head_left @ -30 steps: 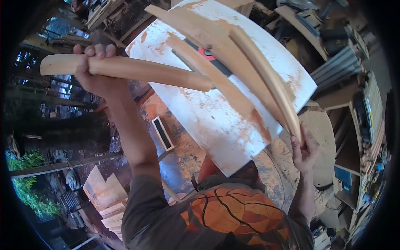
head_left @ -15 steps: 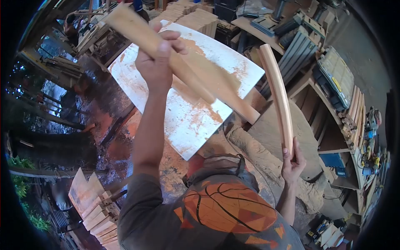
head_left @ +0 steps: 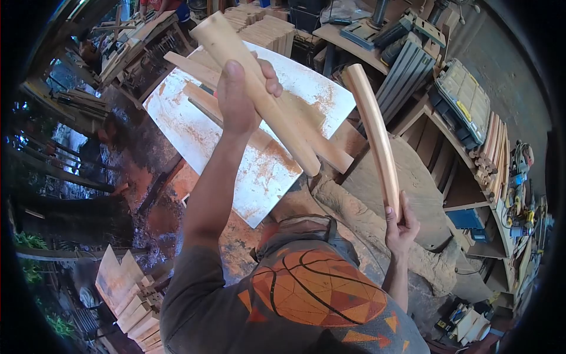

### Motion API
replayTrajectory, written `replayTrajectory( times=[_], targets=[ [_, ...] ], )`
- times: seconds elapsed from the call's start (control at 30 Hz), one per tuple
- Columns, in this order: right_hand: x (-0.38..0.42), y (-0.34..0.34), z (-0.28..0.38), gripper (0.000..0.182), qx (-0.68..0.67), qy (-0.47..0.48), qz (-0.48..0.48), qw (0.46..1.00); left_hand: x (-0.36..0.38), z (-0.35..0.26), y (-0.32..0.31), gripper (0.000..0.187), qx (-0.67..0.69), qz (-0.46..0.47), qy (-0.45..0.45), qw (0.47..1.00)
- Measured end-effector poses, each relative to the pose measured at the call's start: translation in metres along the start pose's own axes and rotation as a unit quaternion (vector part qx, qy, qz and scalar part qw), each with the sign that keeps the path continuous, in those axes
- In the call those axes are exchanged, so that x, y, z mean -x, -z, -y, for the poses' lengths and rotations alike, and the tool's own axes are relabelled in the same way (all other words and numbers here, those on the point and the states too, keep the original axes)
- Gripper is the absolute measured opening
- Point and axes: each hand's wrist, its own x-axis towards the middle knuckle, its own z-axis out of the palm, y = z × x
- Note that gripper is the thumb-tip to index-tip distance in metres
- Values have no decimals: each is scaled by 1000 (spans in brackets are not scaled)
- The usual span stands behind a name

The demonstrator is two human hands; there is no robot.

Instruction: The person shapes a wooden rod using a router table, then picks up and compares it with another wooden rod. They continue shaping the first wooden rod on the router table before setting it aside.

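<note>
My left hand is wrapped round a pale wooden piece, broad and smooth, tilted with its upper end toward the far left. Beneath it lies a white board dusted with orange sawdust, with more wooden pieces resting on it. One long wooden plank sticks out past the board's right edge. Off to the right, my right hand grips the lower end of a curved wooden strip with rounded edges, which stands nearly upright in the view.
Shelving at the right carries a clear-lidded organizer case and a bundle of wooden strips. Stacked wooden pieces stand behind the board. More cut boards are at lower left. Part of another person shows at the top.
The piece in my left hand has moved right and slightly down, and it now looks sharper. The curved strip in my right hand has shifted a little left as the whole view moved.
</note>
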Motion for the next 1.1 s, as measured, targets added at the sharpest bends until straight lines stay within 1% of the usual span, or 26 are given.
replayTrajectory(
  times=[0.03,0.07,0.13,0.17,0.2,0.23,0.27,0.33,0.37,0.43,0.47,0.53,0.57,0.63,0.67,0.73,0.77,0.8,0.83,0.87,0.9,0.93,1.0,1.03,1.07,1.1],
  targets=[
    [-1,-4,5,49,-1,16,-6,1000,-2,0,-4,49,1,-26,12,1000],
    [-3,-8,8,49,2,18,-6,1000,-5,-1,-7,49,5,-27,11,1000],
    [-5,-12,11,49,4,34,-3,999,-13,-4,-11,52,-83,-59,87,991],
    [-3,-10,10,50,-11,-26,27,999,-16,-4,-14,52,-80,-61,85,991],
    [-4,-12,12,50,-7,-24,28,999,-19,-4,-17,51,-141,-66,87,984],
    [-6,-16,14,50,-3,-1,16,1000,-20,-4,-19,50,-202,-70,89,973],
    [-7,-19,15,49,0,23,3,1000,-21,-6,-20,50,-200,-72,88,973],
    [-6,-21,14,49,-3,30,4,1000,-22,-8,-22,44,-216,-61,98,970],
    [-6,-22,14,49,-9,36,4,999,-22,-8,-20,44,-213,-61,98,970],
    [-7,-25,13,49,-6,55,-3,998,-23,-8,-14,38,-245,-40,112,962],
    [-7,-26,13,49,-5,73,-9,997,-23,-7,-11,38,-243,-40,112,963],
    [-7,-24,12,49,4,75,-9,997,-24,-5,-6,38,-247,-2,109,963],
    [-6,-23,12,49,10,76,-9,997,-23,-6,-5,38,-245,-2,111,963],
    [-5,-19,14,49,21,58,-1,998,-22,-10,-7,43,-310,59,101,944],
    [-4,-17,14,49,30,42,6,999,-21,-10,-8,43,-309,61,101,944],
    [-4,-16,8,49,37,44,-1,998,-17,-8,-14,47,-327,136,115,928],
    [-3,-14,4,49,44,46,-5,998,-14,-4,-16,44,-369,177,158,899],
    [-2,-12,0,49,47,45,1,998,-10,-2,-25,41,-433,250,167,850],
    [-1,-11,-6,50,36,22,-15,999,-5,0,-32,39,-493,318,177,790],
    [0,-9,-12,51,25,-2,-29,999,9,24,-22,39,-504,374,137,767],
    [3,-2,-20,56,-1,-78,-10,997,27,54,-3,39,-512,428,97,739],
    [4,1,-24,56,0,-77,-3,997,40,71,9,39,-514,422,100,740],
    [5,2,-28,56,-5,-35,-46,998,60,97,27,42,-540,527,134,642],
    [6,4,-27,56,4,-21,-44,999,68,105,34,42,-540,526,135,643],
    [9,6,-31,56,5,-22,-42,999,76,112,40,42,-561,531,150,617],
    [11,10,-37,56,20,-42,-36,998,83,120,45,42,-580,536,165,591]
  ],
)
